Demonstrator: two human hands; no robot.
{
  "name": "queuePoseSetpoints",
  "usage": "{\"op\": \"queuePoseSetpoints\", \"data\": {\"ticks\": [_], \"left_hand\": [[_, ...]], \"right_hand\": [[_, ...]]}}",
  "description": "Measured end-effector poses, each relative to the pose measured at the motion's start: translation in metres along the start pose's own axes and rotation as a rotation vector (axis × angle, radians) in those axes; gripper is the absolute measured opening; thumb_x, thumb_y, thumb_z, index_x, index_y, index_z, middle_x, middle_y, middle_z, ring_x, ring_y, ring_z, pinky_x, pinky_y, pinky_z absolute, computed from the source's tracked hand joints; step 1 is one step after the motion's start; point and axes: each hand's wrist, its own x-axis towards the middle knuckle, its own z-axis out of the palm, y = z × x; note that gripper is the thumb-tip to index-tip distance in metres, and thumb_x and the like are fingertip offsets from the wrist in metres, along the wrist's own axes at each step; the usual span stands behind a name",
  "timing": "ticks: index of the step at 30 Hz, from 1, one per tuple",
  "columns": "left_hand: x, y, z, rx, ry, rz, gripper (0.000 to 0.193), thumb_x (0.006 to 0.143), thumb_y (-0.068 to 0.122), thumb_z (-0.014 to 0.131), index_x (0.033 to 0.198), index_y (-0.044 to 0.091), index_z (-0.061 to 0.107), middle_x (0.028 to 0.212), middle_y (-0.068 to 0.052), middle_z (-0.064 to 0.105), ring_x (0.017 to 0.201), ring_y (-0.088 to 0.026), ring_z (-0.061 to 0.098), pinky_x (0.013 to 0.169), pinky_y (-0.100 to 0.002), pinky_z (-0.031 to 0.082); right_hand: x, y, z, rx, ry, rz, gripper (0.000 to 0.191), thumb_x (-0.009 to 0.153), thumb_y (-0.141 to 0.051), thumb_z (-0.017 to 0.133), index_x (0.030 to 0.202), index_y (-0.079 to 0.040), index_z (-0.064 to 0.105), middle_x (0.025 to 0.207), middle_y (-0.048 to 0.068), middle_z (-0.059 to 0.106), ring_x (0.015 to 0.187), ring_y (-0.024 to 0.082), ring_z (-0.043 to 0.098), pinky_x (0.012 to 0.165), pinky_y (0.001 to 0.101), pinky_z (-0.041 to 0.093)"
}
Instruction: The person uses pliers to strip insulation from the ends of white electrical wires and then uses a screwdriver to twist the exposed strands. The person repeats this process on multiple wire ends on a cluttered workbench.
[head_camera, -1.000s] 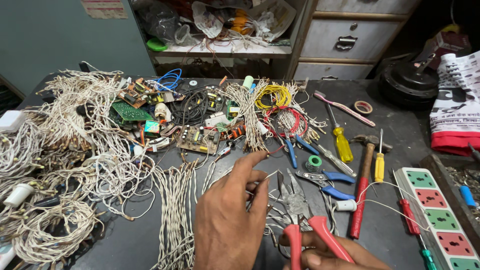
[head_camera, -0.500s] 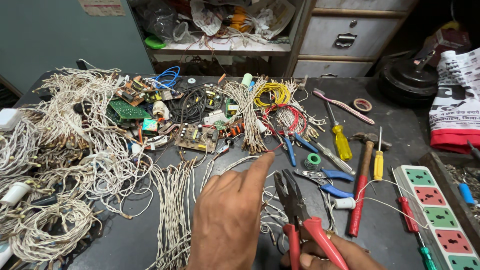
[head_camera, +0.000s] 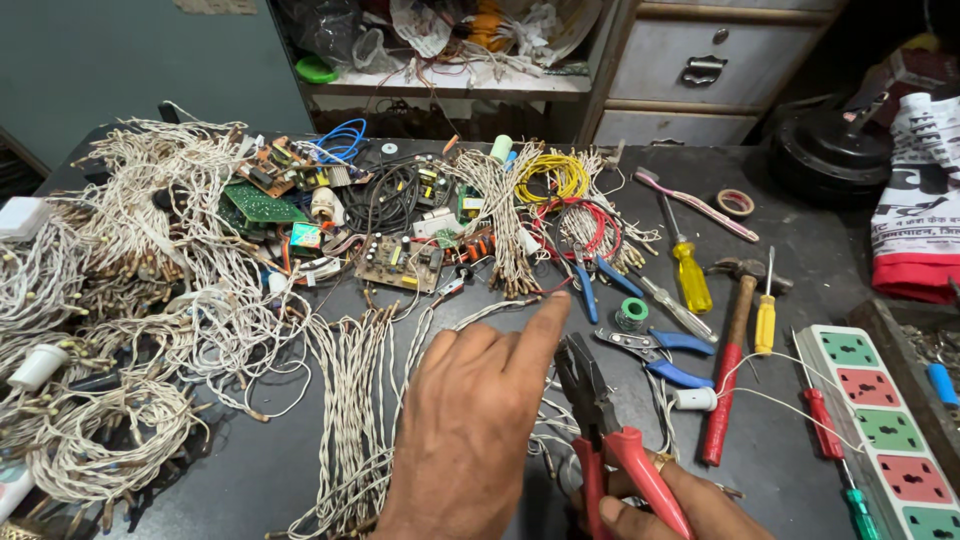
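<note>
Nearest the camera, the right hand (head_camera: 680, 505) gripped the red-handled steel pliers (head_camera: 610, 430), jaws pointing away and slightly parted, while the left hand (head_camera: 470, 430) lay palm-down, holding nothing, on thin twisted white wires (head_camera: 350, 400). The step looked like wire trimming (the next move likely called for feeding a strand between the jaws). Farther right sat a white extension board with green and red sockets (head_camera: 885, 425); beyond, a folded printed newspaper (head_camera: 920, 200).

left hand (head_camera: 470, 420) palm-down, forefinger extended, right hand (head_camera: 665, 505) gripping
</note>
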Motion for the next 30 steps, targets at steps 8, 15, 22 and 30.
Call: {"op": "queuePoseSetpoints", "data": {"ticks": [8,15,22,30], "left_hand": [[-0.003,-0.002,0.002,-0.011,-0.023,0.015,0.07,0.071,-0.011,0.057,0.141,-0.004,0.055,0.083,-0.012,0.064,0.085,-0.028,0.06,0.081,-0.042,0.045],[-0.003,-0.004,0.006,-0.011,-0.011,0.006,0.071,0.072,-0.011,0.056,0.143,-0.002,0.055,0.085,-0.012,0.064,0.086,-0.03,0.059,0.081,-0.042,0.046],[-0.003,-0.002,0.008,-0.01,-0.015,0.009,0.067,0.075,-0.01,0.056,0.142,-0.003,0.056,0.084,-0.011,0.065,0.085,-0.028,0.06,0.08,-0.041,0.046],[-0.003,-0.003,0.008,-0.014,-0.008,0.018,0.065,0.076,-0.007,0.057,0.141,-0.003,0.057,0.083,-0.011,0.065,0.086,-0.028,0.06,0.08,-0.041,0.046]], "right_hand": [[0.004,0.012,0.0,-0.007,0.05,-0.049,0.062,0.087,-0.024,0.078,0.144,-0.018,0.058,0.115,0.01,0.073,0.112,0.02,0.068,0.104,0.0337,0.049],[0.0,0.016,0.009,-0.204,0.34,-0.025,0.06,0.079,-0.026,0.086,0.136,-0.017,0.07,0.104,0.009,0.079,0.102,0.021,0.077,0.099,0.0333,0.054],[-0.006,0.007,0.016,-0.312,0.407,-0.097,0.049,0.08,-0.027,0.082,0.128,-0.019,0.074,0.092,0.005,0.08,0.088,0.017,0.079,0.087,0.0312,0.061],[0.004,0.009,0.013,-0.38,0.348,-0.1,0.042,0.085,-0.019,0.075,0.127,-0.015,0.072,0.089,0.003,0.077,0.085,0.016,0.079,0.083,0.0295,0.062]]}}
